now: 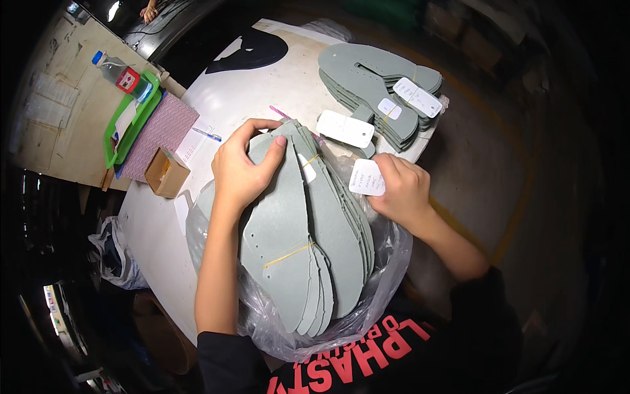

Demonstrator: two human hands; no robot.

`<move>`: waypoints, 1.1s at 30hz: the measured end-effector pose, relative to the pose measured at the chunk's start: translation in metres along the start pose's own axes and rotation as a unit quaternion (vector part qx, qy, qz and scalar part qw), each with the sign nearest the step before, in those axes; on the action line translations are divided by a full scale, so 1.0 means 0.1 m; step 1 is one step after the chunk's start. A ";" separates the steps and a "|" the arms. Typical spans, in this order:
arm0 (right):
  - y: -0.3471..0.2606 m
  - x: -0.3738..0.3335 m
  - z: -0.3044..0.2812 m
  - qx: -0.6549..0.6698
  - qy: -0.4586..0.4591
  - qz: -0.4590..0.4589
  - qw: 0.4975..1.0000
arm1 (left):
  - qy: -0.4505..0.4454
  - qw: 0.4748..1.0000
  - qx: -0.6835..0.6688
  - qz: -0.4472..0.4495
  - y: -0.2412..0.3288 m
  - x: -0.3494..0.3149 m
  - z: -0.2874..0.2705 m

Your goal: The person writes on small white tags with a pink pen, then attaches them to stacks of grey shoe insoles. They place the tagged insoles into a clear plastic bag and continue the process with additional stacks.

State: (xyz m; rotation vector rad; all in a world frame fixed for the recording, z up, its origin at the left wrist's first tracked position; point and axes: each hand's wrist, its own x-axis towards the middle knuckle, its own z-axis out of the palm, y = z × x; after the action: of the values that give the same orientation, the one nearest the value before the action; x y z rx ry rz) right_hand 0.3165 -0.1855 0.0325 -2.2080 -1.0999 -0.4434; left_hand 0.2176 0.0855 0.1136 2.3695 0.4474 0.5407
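Two banded stacks of grey-green cut sheets, shaped like shoe parts, lean side by side in front of me. My left hand (246,164) is closed on the top end of the left stack (279,217), thumb on its front face. A yellow rubber band (289,255) goes round that stack. Beside it, the right stack (338,243) has a white label under its band. Both stand in a clear plastic bag (390,262), crumpled about their lower ends. To the right, my right hand (403,194) pinches a white handwritten tag (365,177) near the bag's edge.
More banded grey-green stacks (374,62) with white tags lie at the table's far right edge. A black cut piece (259,49) is at the back. On the left are a green tray (115,144), a bottle (125,77), a small cardboard box (164,174) and a pen (207,134).
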 end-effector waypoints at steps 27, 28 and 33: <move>-0.06 1.41 0.00 -0.264 -0.113 -0.403 0.869 | 0.159 0.975 -0.071 0.139 0.00 -0.38 -0.08; -0.07 1.43 -0.01 -0.242 -0.116 -0.395 0.879 | 0.161 0.974 -0.070 0.144 0.00 -0.38 -0.08; -0.13 1.27 -0.06 -0.182 -0.252 -0.327 0.892 | 0.164 0.973 -0.073 0.146 -0.01 -0.39 -0.07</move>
State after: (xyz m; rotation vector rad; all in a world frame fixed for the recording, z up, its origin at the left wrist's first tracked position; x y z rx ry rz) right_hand 0.3821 -0.1079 0.1106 -2.2796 -2.2271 -0.3766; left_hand 0.1807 0.0729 0.1078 2.2193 0.1910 1.0740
